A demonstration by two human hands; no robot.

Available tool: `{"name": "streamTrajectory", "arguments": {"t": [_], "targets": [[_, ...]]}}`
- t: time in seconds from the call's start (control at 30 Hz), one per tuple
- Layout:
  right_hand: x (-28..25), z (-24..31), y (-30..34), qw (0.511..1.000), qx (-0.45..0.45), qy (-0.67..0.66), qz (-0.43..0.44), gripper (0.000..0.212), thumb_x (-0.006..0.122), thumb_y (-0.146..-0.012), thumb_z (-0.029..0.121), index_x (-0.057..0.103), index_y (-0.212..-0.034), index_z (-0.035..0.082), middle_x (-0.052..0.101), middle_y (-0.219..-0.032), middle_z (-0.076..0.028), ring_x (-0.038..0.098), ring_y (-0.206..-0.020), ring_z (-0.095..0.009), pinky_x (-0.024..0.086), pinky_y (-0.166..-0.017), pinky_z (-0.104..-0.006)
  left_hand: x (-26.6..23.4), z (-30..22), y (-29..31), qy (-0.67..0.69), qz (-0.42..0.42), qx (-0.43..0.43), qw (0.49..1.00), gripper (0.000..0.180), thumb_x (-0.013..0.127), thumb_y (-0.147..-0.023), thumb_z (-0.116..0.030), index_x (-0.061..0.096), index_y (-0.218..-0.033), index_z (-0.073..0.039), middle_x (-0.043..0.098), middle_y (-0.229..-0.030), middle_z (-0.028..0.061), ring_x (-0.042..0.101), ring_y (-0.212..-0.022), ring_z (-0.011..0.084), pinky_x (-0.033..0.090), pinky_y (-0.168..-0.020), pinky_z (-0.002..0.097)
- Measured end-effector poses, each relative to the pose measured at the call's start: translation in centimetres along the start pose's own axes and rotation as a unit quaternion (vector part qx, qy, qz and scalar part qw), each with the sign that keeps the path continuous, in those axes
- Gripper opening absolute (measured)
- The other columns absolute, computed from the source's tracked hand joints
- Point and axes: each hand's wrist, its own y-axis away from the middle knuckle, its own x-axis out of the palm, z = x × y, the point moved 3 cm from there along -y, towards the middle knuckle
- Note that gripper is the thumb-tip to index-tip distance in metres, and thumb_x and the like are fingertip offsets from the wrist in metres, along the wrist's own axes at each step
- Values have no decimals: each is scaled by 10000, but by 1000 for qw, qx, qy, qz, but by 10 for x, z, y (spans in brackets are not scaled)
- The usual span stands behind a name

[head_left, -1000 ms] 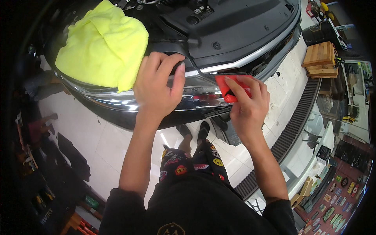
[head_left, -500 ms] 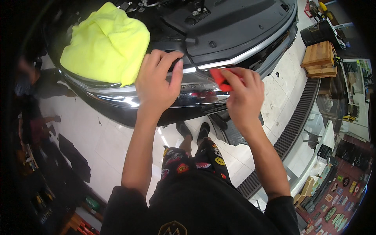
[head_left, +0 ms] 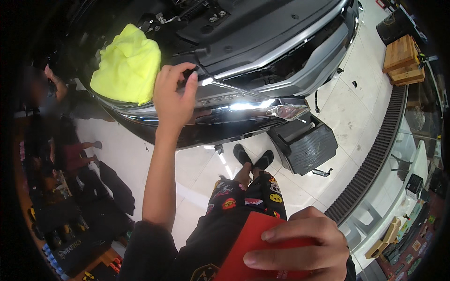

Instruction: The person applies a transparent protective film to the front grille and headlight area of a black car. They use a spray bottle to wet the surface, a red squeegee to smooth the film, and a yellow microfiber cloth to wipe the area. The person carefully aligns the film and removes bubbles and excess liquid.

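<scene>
At the car's front edge, my left hand (head_left: 174, 96) is raised over the headlight (head_left: 225, 96). Its thumb and index fingertips come close together in a pinch, and whatever is between them is too small or clear to make out. A bright yellow-green microfibre cloth (head_left: 125, 68) lies crumpled on the car just left of that hand. Low in front of my torso, my right hand (head_left: 311, 243) grips a flat red squeegee (head_left: 251, 239), fingers across its face and thumb side hidden. The black engine-bay cover (head_left: 253, 33) lies beyond the headlight.
A black plastic step stool (head_left: 307, 145) stands on the tiled floor beside my feet. Wooden boxes (head_left: 403, 61) and a dark floor grating (head_left: 370, 159) are on the right. Another person (head_left: 56, 84) is at the far left, near a dark cluttered workbench (head_left: 70, 234).
My right hand has come away from the headlight, down toward my torso with the red squeegee. My left hand stays by the cloth, its fingertips nearer together. The view has shifted.
</scene>
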Motion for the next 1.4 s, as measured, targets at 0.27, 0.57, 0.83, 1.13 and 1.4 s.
{"name": "streamTrajectory", "arguments": {"t": [0.27, 0.57, 0.83, 1.13, 1.4], "targets": [[-52, 12, 12, 999, -3, -35, 20, 259, 753, -760, 201, 793, -972, 58, 783, -1026, -156, 693, -887, -290, 571, -619, -321, -1, -10, -1, -30, 21, -21, 999, 246, 758, -915, -210, 708, -1113, -72, 538, -895, 65, 542, -871, 226, 453, -770, 361], [-78, 3, 47, 993, 68, -87, -33, 275, 867, -703, 83, 812, -972, 59, 779, -994, -136, 702, -844, -230, 588, -682, -300, 8, -32, -11, -106, 79, 22, 991, 410, 807, -922, -291, 627, -1191, -40, 501, -962, 56, 482, -857, 187, 441, -761, 328], [-82, 13, 53, 986, 45, -129, -96, 249, 854, -721, 78, 800, -959, 30, 775, -998, -167, 699, -839, -258, 583, -662, -307, -15, -33, -13, -132, 170, -40, 976, 554, 838, -865, -325, 582, -1239, -5, 562, -1118, 139, 568, -1006, 290, 499, -894, 405], [-98, 23, 59, 967, 192, -164, -21, 213, 726, -896, 118, 850, -1069, 130, 787, -1103, -64, 731, -921, -195, 612, -745, -281, 3, -38, -21, -139, 157, 3, 978, 542, 815, -898, -367, 565, -1216, -4, 556, -1126, 147, 572, -972, 304, 496, -886, 404], [-70, -1, 18, 998, 33, 3, 48, 219, 808, -768, 143, 773, -984, 133, 755, -1102, -108, 712, -938, -295, 601, -722, -367, 1, -24, -28, -61, 172, -11, 983, 343, 727, -976, -290, 600, -1170, -37, 557, -1041, 114, 575, -910, 268, 491, -815, 385]]}}
